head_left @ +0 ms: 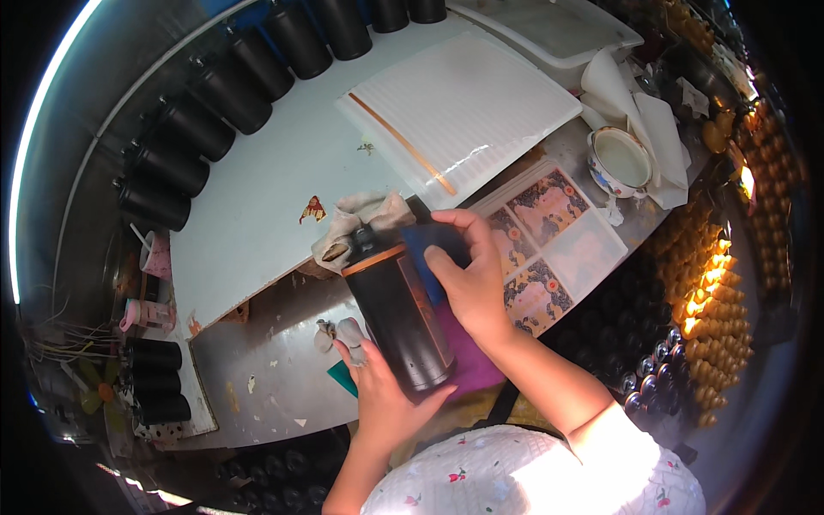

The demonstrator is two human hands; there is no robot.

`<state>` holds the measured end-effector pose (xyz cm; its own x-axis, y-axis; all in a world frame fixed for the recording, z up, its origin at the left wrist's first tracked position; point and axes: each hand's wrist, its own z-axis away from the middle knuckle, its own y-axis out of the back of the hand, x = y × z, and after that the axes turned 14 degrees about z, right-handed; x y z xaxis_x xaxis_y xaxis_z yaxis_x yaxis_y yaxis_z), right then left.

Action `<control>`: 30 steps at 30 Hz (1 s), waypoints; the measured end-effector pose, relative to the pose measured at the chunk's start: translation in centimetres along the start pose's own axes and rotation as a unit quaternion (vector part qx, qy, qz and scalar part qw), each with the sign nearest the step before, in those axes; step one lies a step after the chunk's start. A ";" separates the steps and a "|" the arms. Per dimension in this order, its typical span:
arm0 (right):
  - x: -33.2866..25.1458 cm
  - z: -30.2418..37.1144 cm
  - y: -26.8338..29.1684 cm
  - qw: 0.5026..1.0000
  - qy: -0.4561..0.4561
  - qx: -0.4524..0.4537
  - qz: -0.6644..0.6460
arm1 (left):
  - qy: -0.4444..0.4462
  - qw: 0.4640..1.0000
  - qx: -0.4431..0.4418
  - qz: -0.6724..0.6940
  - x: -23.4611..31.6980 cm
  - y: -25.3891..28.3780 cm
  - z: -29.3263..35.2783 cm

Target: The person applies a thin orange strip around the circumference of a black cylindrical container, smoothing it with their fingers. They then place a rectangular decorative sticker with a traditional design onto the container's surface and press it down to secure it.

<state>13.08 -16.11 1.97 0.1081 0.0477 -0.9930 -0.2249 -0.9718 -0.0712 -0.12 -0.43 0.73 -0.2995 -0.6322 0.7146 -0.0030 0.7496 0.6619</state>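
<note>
A black cylindrical bottle (393, 313) lies tilted in front of me, with a copper-coloured band near its neck and a patterned decal down its right side. My left hand (386, 399) grips its lower end, thumb under the base; greyish-white coverings sit on some fingertips. In my right hand (474, 279) is a flat dark blue scraper-like piece (421, 249), pinched between thumb and fingers and against the bottle's decal side. The bottle's neck is by a crumpled whitish cloth (378, 210). Under the bottle and my right wrist lies purple material (472, 356).
Several black bottles (232, 94) line the table's far left edge. Striped white sheets (468, 103) lie ahead, a shallow tray of patterned decals (549, 206) at right, beside an enamel pot (620, 161). Three black cylinders (156, 382) and a pink cup (146, 316) stand left.
</note>
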 end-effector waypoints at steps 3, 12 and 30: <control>-1.6 0.4 -0.5 0.993 0.079 -0.053 0.064 | -0.074 0.987 0.008 -0.141 1.1 -0.6 -1.6; 2.2 0.6 4.5 0.969 -0.206 -0.033 -0.133 | 0.025 0.999 -0.011 0.027 -2.3 -0.5 -0.1; 2.9 -3.0 3.9 0.985 0.064 0.093 0.129 | -0.005 1.000 0.011 -0.003 -2.3 -1.1 0.3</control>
<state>15.42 -20.51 -0.86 0.1433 -0.2359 -0.9612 -0.4339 -0.8879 0.1532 0.25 0.23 -1.74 -0.3081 -0.6345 0.7088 -0.0255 0.7503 0.6606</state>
